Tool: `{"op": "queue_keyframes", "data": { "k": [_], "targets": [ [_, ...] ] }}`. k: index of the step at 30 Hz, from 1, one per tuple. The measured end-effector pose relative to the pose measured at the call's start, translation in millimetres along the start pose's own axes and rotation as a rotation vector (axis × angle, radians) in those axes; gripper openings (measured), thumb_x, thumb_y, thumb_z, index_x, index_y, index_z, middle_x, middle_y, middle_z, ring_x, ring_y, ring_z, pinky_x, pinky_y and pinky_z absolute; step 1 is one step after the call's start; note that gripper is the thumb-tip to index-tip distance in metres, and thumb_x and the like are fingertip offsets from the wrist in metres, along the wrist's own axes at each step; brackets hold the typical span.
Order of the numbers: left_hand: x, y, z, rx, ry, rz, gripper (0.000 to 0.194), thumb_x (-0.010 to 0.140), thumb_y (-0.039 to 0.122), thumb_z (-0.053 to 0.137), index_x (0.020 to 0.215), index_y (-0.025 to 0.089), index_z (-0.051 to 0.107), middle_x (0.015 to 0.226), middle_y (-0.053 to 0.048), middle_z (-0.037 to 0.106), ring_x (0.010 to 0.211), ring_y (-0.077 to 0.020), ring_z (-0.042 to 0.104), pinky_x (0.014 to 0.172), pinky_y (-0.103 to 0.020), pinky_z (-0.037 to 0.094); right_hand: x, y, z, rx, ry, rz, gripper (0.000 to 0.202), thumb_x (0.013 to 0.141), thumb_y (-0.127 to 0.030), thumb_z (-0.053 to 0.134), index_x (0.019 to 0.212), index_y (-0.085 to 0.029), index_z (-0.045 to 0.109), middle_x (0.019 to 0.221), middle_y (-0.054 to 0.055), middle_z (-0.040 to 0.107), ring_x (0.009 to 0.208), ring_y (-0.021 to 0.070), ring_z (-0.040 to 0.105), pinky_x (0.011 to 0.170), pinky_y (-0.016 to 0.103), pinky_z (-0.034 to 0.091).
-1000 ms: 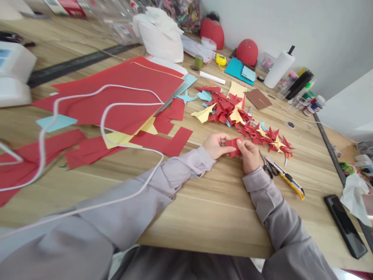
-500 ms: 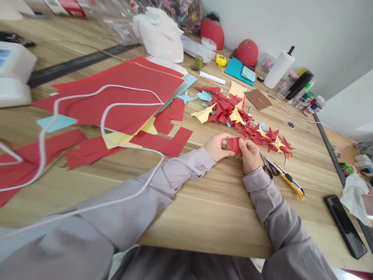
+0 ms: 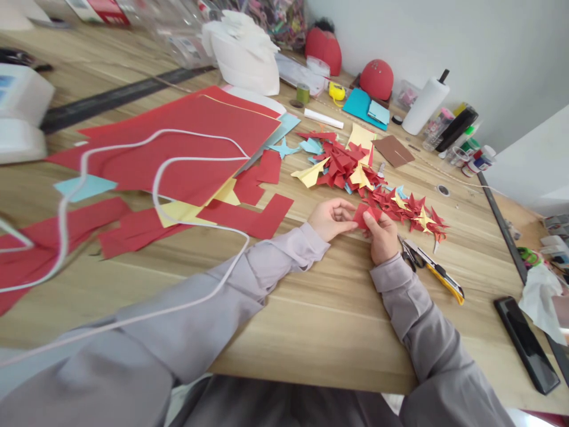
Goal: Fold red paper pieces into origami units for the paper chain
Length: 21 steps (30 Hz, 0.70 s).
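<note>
A small red paper piece (image 3: 362, 214) is held up just above the table between my two hands. My right hand (image 3: 383, 238) pinches it, thumb on the near face and fingers behind. My left hand (image 3: 331, 218) is closed at its left edge, with thumb and curled fingertips at the paper; part of their contact is hidden. Just beyond lies a heap of folded red paper stars (image 3: 342, 163), mixed with yellow and blue ones. Black-handled scissors (image 3: 412, 256) and a yellow utility knife (image 3: 438, 273) lie right of my right hand.
Large red sheets (image 3: 191, 142) and cut red strips (image 3: 253, 218) cover the left side, crossed by a white cable (image 3: 202, 159). A black phone (image 3: 527, 344) lies at the right. Brown paper (image 3: 393, 152), a tape measure (image 3: 336, 91) and a white bottle (image 3: 425, 105) stand farther back.
The red paper has turned and shifted slightly right, showing more of its flat face. My left fingers have loosened and drawn back a little toward its left edge.
</note>
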State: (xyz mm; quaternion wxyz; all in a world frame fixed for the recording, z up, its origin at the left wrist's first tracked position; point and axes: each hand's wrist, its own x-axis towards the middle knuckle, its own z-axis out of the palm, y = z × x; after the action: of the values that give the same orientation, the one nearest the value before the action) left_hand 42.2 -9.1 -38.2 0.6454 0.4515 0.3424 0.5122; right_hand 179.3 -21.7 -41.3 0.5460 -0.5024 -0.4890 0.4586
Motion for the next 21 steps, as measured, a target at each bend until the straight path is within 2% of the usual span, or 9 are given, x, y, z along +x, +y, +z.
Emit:
{"op": "queue_keyframes", "data": {
  "k": [4,9,15,21],
  "targets": [
    [-1.6,0.1,1.3,0.057,-0.011,0.023,0.037,0.046,0.011,0.073,0.079,0.011,0.056,0.053,0.004,0.059,0.049,-0.0076,0.055,0.053,-0.020,0.043,-2.4,-3.9,1.7,-0.028,-0.075,-0.047,0.024,0.057,-0.036,0.072,0.068,-0.019,0.060,0.052,-0.005,0.052,0.046,0.0074,0.041,0.046,0.022,0.037],
    [-3.3,0.5,1.3,0.086,-0.040,0.018,0.035,0.048,0.012,0.072,0.078,0.011,0.055,0.049,0.004,0.057,0.045,-0.0081,0.053,0.048,-0.021,0.042,-4.0,-6.3,1.2,-0.022,-0.143,-0.032,0.020,0.060,-0.036,0.070,0.063,-0.019,0.061,0.051,-0.005,0.053,0.046,0.0079,0.041,0.047,0.023,0.038],
    [-4.1,-1.1,1.2,0.077,-0.115,0.027,0.041,0.045,0.009,0.074,0.080,0.011,0.054,0.048,0.006,0.056,0.043,-0.0067,0.052,0.048,-0.019,0.041,-3.7,-3.6,0.8,0.002,-0.100,0.013,0.024,0.066,-0.040,0.064,0.058,-0.017,0.061,0.048,-0.004,0.052,0.043,0.0078,0.041,0.045,0.023,0.036],
    [-3.9,-1.7,1.8,0.085,-0.112,0.027,0.037,0.046,0.006,0.071,0.078,0.011,0.053,0.047,0.008,0.054,0.044,-0.0048,0.050,0.048,-0.018,0.038,-1.8,-2.3,-0.3,-0.033,-0.051,-0.059,0.024,0.062,-0.037,0.069,0.059,-0.016,0.058,0.053,-0.005,0.049,0.048,0.0071,0.041,0.048,0.022,0.034]
  ]
}}
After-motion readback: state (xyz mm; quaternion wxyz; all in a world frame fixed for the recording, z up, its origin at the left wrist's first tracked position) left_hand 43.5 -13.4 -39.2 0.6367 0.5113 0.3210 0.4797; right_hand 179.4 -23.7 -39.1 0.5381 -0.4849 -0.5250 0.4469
